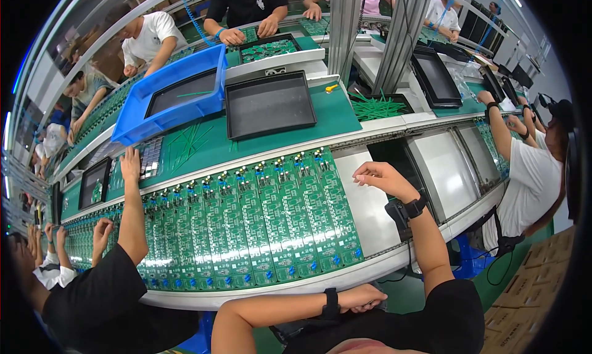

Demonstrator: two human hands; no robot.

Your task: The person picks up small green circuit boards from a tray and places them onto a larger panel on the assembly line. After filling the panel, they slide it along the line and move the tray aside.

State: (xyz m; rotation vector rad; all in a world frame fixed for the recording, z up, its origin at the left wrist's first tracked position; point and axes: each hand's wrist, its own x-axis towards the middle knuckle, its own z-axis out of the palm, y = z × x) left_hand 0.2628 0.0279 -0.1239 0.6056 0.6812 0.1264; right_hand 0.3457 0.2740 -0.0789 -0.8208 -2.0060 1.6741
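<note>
A long row of green circuit boards (259, 224) with blue parts along their near edge lies on the conveyor (370, 212). My right hand (382, 176) hovers over the bare grey belt just right of the last board, fingers loosely curled and apart, nothing visible in them. A black band sits on that wrist. My left hand (365, 297) rests at the conveyor's near rim, curled into a loose fist, with a black wristband and nothing seen in it.
A co-worker in black at my left reaches an arm (131, 212) across the boards. Behind the belt stand a blue bin (132, 123), a black tray (269, 104), loose green strips (376, 107) and metal posts (401, 33). More people sit opposite and at right.
</note>
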